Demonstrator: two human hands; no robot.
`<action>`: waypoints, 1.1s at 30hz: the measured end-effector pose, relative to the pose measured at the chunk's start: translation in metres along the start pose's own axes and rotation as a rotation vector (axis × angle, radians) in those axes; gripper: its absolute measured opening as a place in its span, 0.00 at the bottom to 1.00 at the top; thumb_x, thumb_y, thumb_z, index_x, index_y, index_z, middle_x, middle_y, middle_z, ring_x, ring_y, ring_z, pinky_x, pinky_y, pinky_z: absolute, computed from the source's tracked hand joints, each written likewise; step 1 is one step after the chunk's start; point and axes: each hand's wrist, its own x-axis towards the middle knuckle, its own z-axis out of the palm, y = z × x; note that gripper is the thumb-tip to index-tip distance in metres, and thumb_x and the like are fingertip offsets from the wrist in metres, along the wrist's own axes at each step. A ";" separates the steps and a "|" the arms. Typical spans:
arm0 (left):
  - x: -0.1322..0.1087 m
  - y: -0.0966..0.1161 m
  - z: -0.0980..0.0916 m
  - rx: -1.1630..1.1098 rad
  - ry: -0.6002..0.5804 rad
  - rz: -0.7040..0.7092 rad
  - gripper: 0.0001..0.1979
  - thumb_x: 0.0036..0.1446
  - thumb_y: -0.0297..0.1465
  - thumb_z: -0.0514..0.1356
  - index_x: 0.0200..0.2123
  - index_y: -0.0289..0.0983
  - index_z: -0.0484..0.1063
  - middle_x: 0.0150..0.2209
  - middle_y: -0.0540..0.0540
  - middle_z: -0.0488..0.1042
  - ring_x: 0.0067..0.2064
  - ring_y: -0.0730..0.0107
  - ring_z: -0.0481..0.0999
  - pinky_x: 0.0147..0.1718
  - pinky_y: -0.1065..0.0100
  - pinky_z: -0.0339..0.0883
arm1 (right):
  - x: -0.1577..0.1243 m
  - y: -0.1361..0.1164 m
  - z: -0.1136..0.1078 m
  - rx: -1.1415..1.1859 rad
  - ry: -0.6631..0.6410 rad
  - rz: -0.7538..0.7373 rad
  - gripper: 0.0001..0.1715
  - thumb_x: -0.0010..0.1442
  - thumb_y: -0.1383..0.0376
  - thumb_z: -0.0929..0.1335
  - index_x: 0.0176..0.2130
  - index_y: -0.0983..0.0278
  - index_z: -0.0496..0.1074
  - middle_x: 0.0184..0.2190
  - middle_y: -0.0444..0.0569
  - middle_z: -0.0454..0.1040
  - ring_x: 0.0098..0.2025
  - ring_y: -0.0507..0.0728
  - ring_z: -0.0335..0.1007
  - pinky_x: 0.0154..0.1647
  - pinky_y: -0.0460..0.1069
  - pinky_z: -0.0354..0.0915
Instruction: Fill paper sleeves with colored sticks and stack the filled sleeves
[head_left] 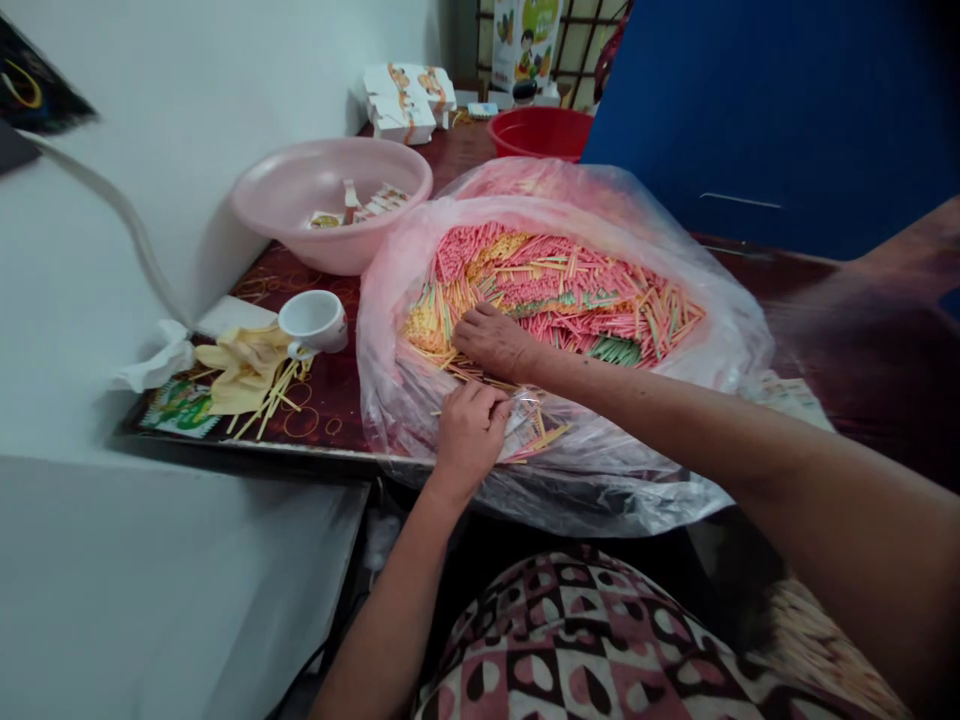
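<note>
A large translucent pink plastic bag (pixel 420 260) lies open on the table, full of thin pink, yellow, orange and green sticks (pixel 547 290). My right hand (pixel 495 343) reaches in across the bag's near side, its fingers curled down onto the sticks at the left; the fingertips are partly hidden among them. Just below it, at the bag's near rim, my left hand (pixel 471 425) is closed, thumb and fingers together on a clear plastic packet (pixel 521 430). Some loose yellowish sticks (pixel 551 437) lie beside that packet.
A pink basin (pixel 330 245) with small packets stands behind at left. Nearer are a white cup (pixel 313 320), a yellow glove (pixel 244 365) and loose sticks. At the back are white boxes (pixel 405 100) and a red basin (pixel 540 130). A blue panel (pixel 750 120) rises at right.
</note>
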 end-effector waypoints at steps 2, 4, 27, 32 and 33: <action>0.000 0.000 0.000 -0.009 0.006 0.004 0.05 0.64 0.27 0.63 0.35 0.38 0.78 0.36 0.44 0.78 0.42 0.58 0.77 0.44 0.60 0.67 | -0.004 -0.001 0.003 0.053 -0.006 0.054 0.13 0.71 0.69 0.64 0.44 0.68 0.78 0.40 0.58 0.80 0.45 0.64 0.67 0.50 0.58 0.59; 0.000 -0.001 0.001 -0.030 0.015 0.007 0.05 0.64 0.27 0.62 0.34 0.38 0.78 0.35 0.44 0.78 0.41 0.59 0.77 0.43 0.60 0.67 | -0.007 -0.001 0.004 0.134 -0.031 0.140 0.12 0.70 0.68 0.65 0.45 0.69 0.77 0.43 0.61 0.80 0.47 0.65 0.68 0.50 0.57 0.60; 0.016 0.018 -0.001 -1.175 0.341 -0.354 0.14 0.44 0.36 0.77 0.29 0.39 0.76 0.30 0.53 0.76 0.33 0.76 0.72 0.37 0.73 0.68 | -0.102 -0.008 -0.009 0.873 0.388 0.730 0.10 0.66 0.64 0.63 0.37 0.60 0.74 0.34 0.50 0.79 0.37 0.59 0.71 0.43 0.52 0.67; 0.016 0.021 0.003 -1.169 0.363 -0.326 0.14 0.43 0.34 0.78 0.28 0.38 0.76 0.32 0.52 0.76 0.36 0.75 0.74 0.39 0.72 0.68 | -0.118 -0.012 -0.012 0.987 0.399 0.838 0.08 0.64 0.61 0.67 0.36 0.60 0.75 0.35 0.49 0.81 0.41 0.60 0.74 0.49 0.54 0.69; 0.015 0.021 0.005 -1.170 0.361 -0.319 0.15 0.43 0.34 0.78 0.28 0.38 0.76 0.34 0.51 0.77 0.38 0.74 0.74 0.41 0.72 0.68 | -0.119 -0.012 -0.017 1.060 0.485 0.879 0.09 0.65 0.58 0.67 0.37 0.59 0.75 0.37 0.49 0.81 0.43 0.60 0.75 0.51 0.55 0.69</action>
